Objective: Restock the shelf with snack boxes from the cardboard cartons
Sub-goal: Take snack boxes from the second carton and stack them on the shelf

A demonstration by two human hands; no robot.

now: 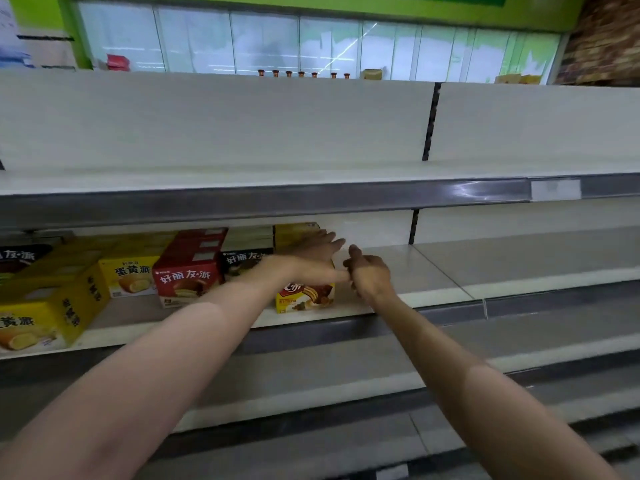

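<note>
A yellow snack box with a chocolate pie picture (304,297) stands on the middle shelf (433,271), at the right end of a row of boxes. My left hand (311,252) lies flat on top of this box, fingers straight and pointing right. My right hand (369,271) is beside the box's right side with its fingers curled; whether it touches the box is unclear. To the left stand a black box (244,261), a red box (188,278) and a yellow egg-yolk pie box (130,277). No carton is in view.
A larger yellow box (45,317) sits at the near left of the middle shelf. The shelf above (311,174) and the lower shelves (346,368) hold nothing in view. Small bottles (301,74) line the shelving's top.
</note>
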